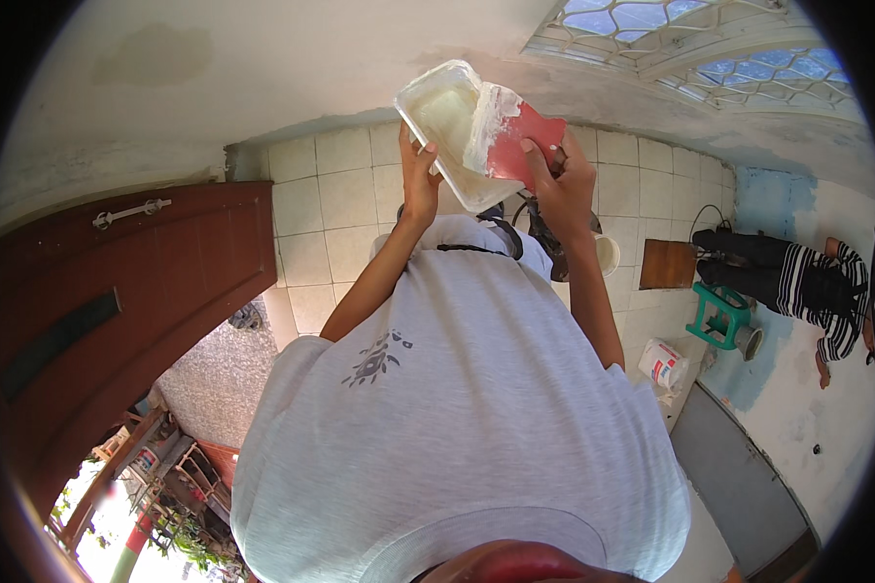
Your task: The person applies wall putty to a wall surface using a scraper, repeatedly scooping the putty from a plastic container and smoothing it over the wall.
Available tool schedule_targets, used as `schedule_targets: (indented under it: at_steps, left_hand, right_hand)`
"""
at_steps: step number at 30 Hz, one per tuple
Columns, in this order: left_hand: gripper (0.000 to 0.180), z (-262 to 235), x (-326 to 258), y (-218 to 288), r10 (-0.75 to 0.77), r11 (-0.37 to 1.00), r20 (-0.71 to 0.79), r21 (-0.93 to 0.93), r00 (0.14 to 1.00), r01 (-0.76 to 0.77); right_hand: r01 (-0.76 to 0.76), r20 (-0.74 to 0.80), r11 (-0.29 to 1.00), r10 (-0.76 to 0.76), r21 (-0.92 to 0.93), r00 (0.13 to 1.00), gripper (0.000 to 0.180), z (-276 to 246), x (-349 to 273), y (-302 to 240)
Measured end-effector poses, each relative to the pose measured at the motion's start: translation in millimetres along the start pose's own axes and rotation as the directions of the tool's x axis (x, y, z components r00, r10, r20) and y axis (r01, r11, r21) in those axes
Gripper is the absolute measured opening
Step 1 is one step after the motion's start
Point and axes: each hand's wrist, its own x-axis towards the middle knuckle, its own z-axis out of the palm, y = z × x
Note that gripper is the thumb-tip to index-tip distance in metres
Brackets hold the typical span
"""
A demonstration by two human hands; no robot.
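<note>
While held overhead, white tray (444,117) is smeared with pale putty.
Left hand (419,185) grips the tray's edge; right hand (561,185) clasps red scraper (518,146), its blade white-coated.

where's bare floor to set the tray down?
Bare tiled floor lies left of the left hand, between the wooden door and the wall. The right side is crowded: white bucket, wooden board, green stool, paint tub and another person. The right hand holds the red scraper on the tray.
</note>
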Motion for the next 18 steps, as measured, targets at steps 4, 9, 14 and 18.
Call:
schedule_targets:
  at_steps: [4, 9, 14, 18]
  left_hand:
    - [0.092, -6.4, 1.8, -1.0, -0.057, 0.998, 0.044, 0.005, 0.997, 0.057]
    - [0.094, -12.5, 3.2, -6.5, -0.085, 0.996, 0.069, 0.010, 0.994, 0.085]
    - [0.097, -7.8, 5.8, -5.3, -0.030, 0.996, 0.118, 0.092, 0.992, 0.019]
    - [0.100, -7.7, 3.8, -2.7, 0.035, 0.983, 0.093, 0.174, 0.995, -0.051]
  right_hand:
    - [-0.006, -0.089, 0.964, 0.030, 0.266, 0.996, 0.021, 8.7, -3.9, -1.8]
    - [0.071, -0.181, 0.983, -0.040, 0.167, 0.983, 0.016, 10.1, -10.3, -11.6]
    - [0.360, -0.212, 0.877, -0.436, -0.318, 0.874, 0.014, 33.2, -14.1, -17.1]
    - [0.322, -0.043, 0.870, -0.363, -0.372, 0.931, 0.014, 53.0, -4.9, -16.1]
